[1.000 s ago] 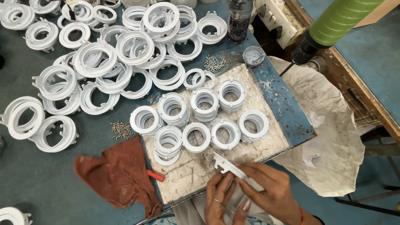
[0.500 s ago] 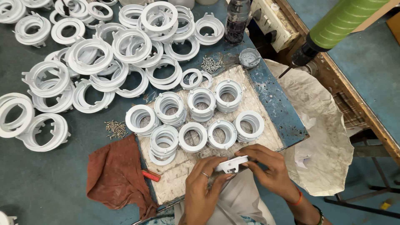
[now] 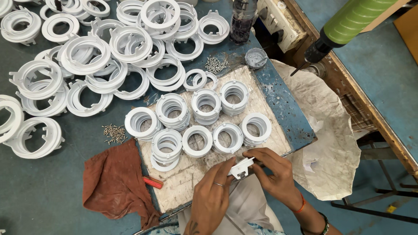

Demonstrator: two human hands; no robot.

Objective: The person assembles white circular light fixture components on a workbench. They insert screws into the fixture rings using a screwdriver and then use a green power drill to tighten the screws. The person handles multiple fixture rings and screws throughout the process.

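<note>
A soft, crumpled brown cloth (image 3: 114, 182) is spread at the left, with tiny metal screws (image 3: 114, 132) scattered above it. Smooth white plastic rings (image 3: 200, 140) are stacked on a worn, scratched board (image 3: 183, 185). A small white plastic part (image 3: 241, 168), maybe flat, is held just above the board's near edge. It is pinched by the left hand (image 3: 213, 196) and gripped by the right hand (image 3: 272, 172). A shiny green tube (image 3: 355, 18) is seen at top right.

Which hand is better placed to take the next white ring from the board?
Probably the right hand: its fingers lie just below the nearest white ring, while the left hand sits lower, pinching the small white part.
</note>
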